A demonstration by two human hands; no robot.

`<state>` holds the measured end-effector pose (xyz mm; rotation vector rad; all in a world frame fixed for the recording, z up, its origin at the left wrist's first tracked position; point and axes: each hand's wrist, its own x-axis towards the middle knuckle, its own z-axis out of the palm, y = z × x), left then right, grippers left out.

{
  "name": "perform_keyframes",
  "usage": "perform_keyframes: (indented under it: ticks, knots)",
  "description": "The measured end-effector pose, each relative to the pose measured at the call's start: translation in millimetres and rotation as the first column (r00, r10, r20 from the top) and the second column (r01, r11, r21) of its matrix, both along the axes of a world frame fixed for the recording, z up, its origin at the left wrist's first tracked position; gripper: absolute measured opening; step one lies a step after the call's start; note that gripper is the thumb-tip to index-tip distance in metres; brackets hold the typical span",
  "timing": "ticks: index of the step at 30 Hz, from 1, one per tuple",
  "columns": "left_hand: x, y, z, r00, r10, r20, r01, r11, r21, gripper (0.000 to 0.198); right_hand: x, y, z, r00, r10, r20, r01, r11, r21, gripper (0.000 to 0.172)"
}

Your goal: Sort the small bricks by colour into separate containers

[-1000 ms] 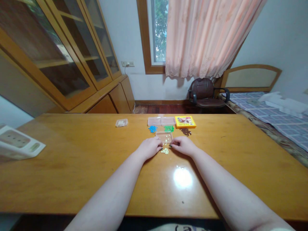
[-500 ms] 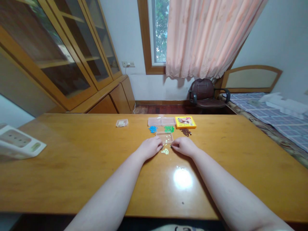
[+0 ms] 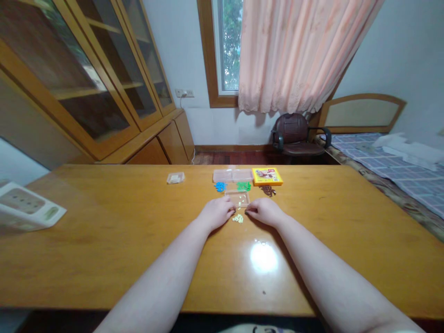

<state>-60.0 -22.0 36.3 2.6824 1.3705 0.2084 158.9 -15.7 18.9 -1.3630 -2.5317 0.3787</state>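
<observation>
My left hand [image 3: 215, 213] and my right hand [image 3: 264, 211] rest on the wooden table [image 3: 104, 231], fingers curled and pinched, on either side of a small heap of pale yellow beads [image 3: 237, 218]. What the fingertips pinch is too small to make out. Just beyond the heap lies a small clear plastic tray [image 3: 237, 199] with a few pale beads in it; both hands' fingertips are close to its near corners.
Farther back lie a blue bead pile [image 3: 219, 186], a green bead pile [image 3: 243, 186], brown beads [image 3: 268, 190], a long clear box [image 3: 232, 175], a yellow box [image 3: 266, 176] and a small clear box [image 3: 175, 177]. A white device [image 3: 24, 211] sits at the table's left edge. A chair [image 3: 297, 134] and bed [image 3: 395, 166] stand behind.
Both hands have stayed by the yellow beads with only slight finger shifts; the view has barely moved.
</observation>
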Motion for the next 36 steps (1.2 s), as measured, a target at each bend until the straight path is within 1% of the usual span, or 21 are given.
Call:
perform_keyframes:
  ticks: [3, 5, 9, 10, 11, 12, 14, 16, 18, 20, 23, 24, 26, 28, 30, 31, 33, 36]
  knots:
    - [2.1, -0.5, -0.3, 1.000, 0.003, -0.027, -0.004, 1.000, -0.013, 0.019, -2.6, -0.9, -1.2, 1.000, 0.001, -0.009, -0.001, 1.000, 0.024, 0.017]
    - [2.4, -0.7, 0.6, 0.999, 0.012, -0.041, -0.013, 1.000, -0.027, 0.018, -3.2, -1.0, -2.3, 0.998, -0.015, -0.057, 0.018, 0.999, 0.047, 0.017]
    - [2.2, -1.5, 2.5, 0.999, 0.009, -0.036, -0.011, 0.999, -0.051, 0.016, -2.8, 0.4, -4.7, 0.961, -0.155, -0.230, 0.183, 0.977, 0.106, 0.021]
    - [2.1, -1.6, 2.3, 1.000, 0.004, -0.027, -0.005, 0.999, -0.049, 0.015, -2.6, 0.6, -5.2, 0.950, -0.176, -0.260, 0.209, 0.972, 0.106, 0.022]
    - [2.0, -1.6, 1.9, 1.000, -0.002, -0.021, 0.002, 0.999, -0.047, 0.015, -2.6, 0.6, -5.6, 0.945, -0.177, -0.274, 0.210, 0.973, 0.096, 0.023]
    - [1.9, -1.5, 1.4, 1.000, -0.008, -0.016, 0.008, 0.999, -0.045, 0.014, -2.8, 0.3, -5.9, 0.950, -0.155, -0.273, 0.182, 0.980, 0.077, 0.023]
    - [1.7, -1.2, 0.1, 1.000, -0.016, -0.013, 0.015, 0.999, -0.044, 0.014, -3.7, -1.2, -6.2, 0.968, -0.066, -0.243, 0.076, 0.997, 0.030, 0.023]
    - [1.5, -1.1, -0.7, 1.000, -0.018, -0.014, 0.017, 0.999, -0.051, 0.013, -5.1, -3.2, -6.1, 0.978, 0.014, -0.206, -0.017, 1.000, -0.013, 0.022]
    - [1.1, -1.3, -0.7, 1.000, -0.015, -0.011, 0.014, 0.998, -0.065, 0.012, -6.7, -4.8, -5.8, 0.983, 0.049, -0.177, -0.056, 0.998, -0.038, 0.024]
    - [0.4, -1.3, -0.6, 1.000, -0.022, 0.006, 0.022, 0.998, -0.067, 0.013, -8.1, -5.9, -5.4, 0.986, 0.066, -0.153, -0.074, 0.996, -0.047, 0.027]
    - [-1.2, 1.1, -1.8, 0.998, -0.013, 0.057, 0.014, 1.000, -0.011, 0.015, -9.6, -6.6, -3.8, 0.989, 0.074, -0.129, -0.080, 0.996, -0.046, 0.026]
    - [-1.8, 2.8, -2.9, 0.997, 0.011, 0.080, -0.012, 1.000, 0.021, 0.016, -10.0, -6.8, -2.9, 0.991, 0.067, -0.120, -0.073, 0.996, -0.047, 0.024]
    - [-2.9, 6.8, -5.5, 0.987, 0.093, 0.130, -0.103, 0.992, 0.077, 0.019, -10.6, -7.1, -0.7, 0.995, 0.039, -0.090, -0.044, 0.998, -0.050, 0.020]
    - [-3.8, 10.4, -7.7, 0.970, 0.168, 0.177, -0.188, 0.977, 0.102, 0.023, -11.2, -7.3, 1.0, 0.999, 0.006, -0.048, -0.008, 0.999, -0.046, 0.016]
    - [-4.1, 11.5, -8.2, 0.961, 0.192, 0.199, -0.215, 0.971, 0.103, 0.024, -11.8, -7.1, 1.5, 1.000, -0.022, -0.018, 0.022, 0.999, -0.038, 0.015]
    - [-4.0, 10.9, -7.7, 0.966, 0.173, 0.193, -0.195, 0.976, 0.101, 0.023, -12.1, -6.8, 1.2, 0.999, -0.029, -0.013, 0.029, 0.999, -0.035, 0.014]
    - [-3.1, 7.4, -5.5, 0.984, 0.088, 0.155, -0.103, 0.991, 0.088, 0.020, -12.7, -5.9, -0.6, 0.999, -0.036, -0.030, 0.035, 0.999, -0.035, 0.013]
    - [0.0, 0.3, -2.1, 0.995, -0.057, 0.087, 0.054, 0.998, 0.040, 0.018, -12.6, -3.5, -4.4, 0.989, -0.065, -0.131, 0.062, 0.998, -0.028, 0.013]
